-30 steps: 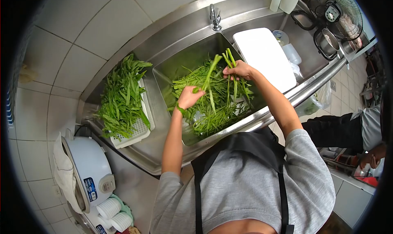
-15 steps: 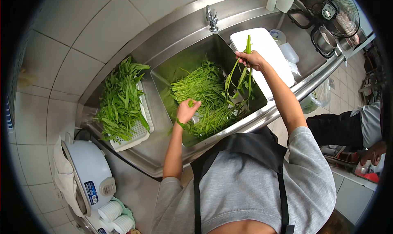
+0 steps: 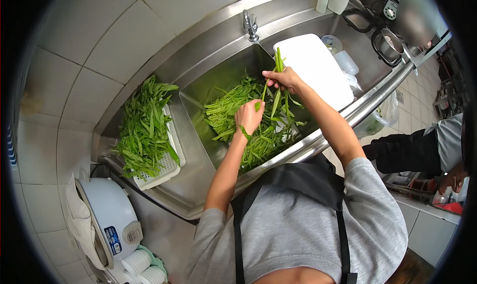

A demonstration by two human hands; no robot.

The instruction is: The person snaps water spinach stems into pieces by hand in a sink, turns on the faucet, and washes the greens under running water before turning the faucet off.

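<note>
Closed around a few green stems (image 3: 279,60), the right hand (image 3: 282,79) holds them over the sink basin (image 3: 196,97), their cut ends up and leaves hanging down. The left hand (image 3: 249,117) is just beside it, nearer and to the left, fingertips together on a thin stem (image 3: 264,91) that runs up to the right hand. Below both hands, a heap of greens (image 3: 223,110) lies in the basin. On the left, leafy greens (image 3: 145,130) are piled on a white perforated tray (image 3: 172,170), covering much of it. A faucet (image 3: 250,26) stands at the far edge, and a white board (image 3: 315,72) lies right of the basin. Near left is a rice cooker (image 3: 110,207); far right, a pot (image 3: 388,44).
</note>
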